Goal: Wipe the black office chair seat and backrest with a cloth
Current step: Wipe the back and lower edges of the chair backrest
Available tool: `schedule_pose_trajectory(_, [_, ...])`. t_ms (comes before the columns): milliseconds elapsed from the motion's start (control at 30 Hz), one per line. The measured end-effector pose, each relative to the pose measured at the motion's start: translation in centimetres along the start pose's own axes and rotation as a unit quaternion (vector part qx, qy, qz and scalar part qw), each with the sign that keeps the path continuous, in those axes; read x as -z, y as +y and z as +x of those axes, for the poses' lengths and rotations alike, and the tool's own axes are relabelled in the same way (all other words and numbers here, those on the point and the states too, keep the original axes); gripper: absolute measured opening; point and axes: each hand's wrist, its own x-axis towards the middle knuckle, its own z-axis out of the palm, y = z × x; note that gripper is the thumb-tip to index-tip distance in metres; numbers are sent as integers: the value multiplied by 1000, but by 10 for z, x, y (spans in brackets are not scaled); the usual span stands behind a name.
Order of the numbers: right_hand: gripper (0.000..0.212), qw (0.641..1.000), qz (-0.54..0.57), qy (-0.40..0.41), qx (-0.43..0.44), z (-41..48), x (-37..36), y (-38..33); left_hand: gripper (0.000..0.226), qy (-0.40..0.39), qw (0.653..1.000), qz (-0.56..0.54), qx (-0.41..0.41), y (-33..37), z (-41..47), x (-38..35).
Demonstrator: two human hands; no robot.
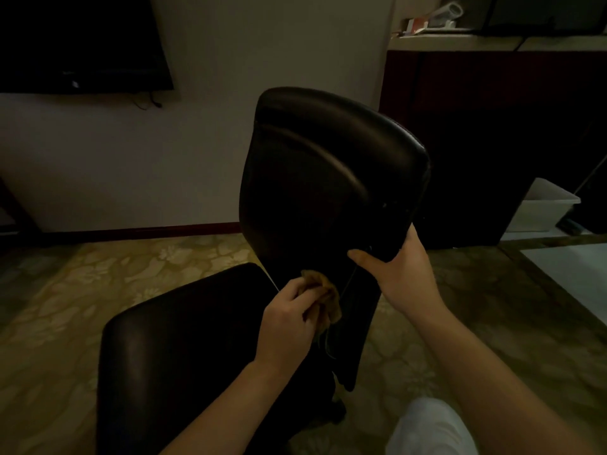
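- The left hand (289, 323) was curled round a crumpled tan cloth (328, 297) and pressed it on the low part of the tall, shiny black leather backrest (328, 165), close to the seat.
- The right hand (400, 267) gripped the right edge of the backrest, thumb in front, likely to hold it steady.
- The flat black leather seat (184, 339) lay near and to the left, with no hand on it.
- The room was dim, so I could not tell which parts were clean. I think the backrest was mid-wipe, and the seat may be left to do.
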Motion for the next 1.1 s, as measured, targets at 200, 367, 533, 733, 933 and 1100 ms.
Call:
schedule_pose_trajectory(200, [65, 1000, -10, 7, -4, -6, -1, 4, 28, 37, 999, -4, -27, 13, 25, -1])
schedule_pose_trajectory(367, [60, 1000, -7, 4, -19, -12, -2, 6, 30, 25, 1000, -16, -3, -5, -14, -14])
schedule_pose_trajectory(533, [64, 1000, -9, 7, -14, -12, -4, 7, 29, -16, 999, -15, 30, -19, -30, -14])
schedule_pose_trajectory(733, [62, 999, -26, 19, -5, -13, -7, 6, 29, 36, 999, -8, -17, 5, 15, 0])
schedule_pose_trajectory(933, [60, 999, -35, 21, -7, -13, -5, 8, 29, 34, 999, -7, -39, 13, 9, -9])
schedule_pose_trajectory(1100, [62, 1000, -15, 14, -13, -13, -6, 8, 29, 1, 1000, -23, 4, -12, -32, -18])
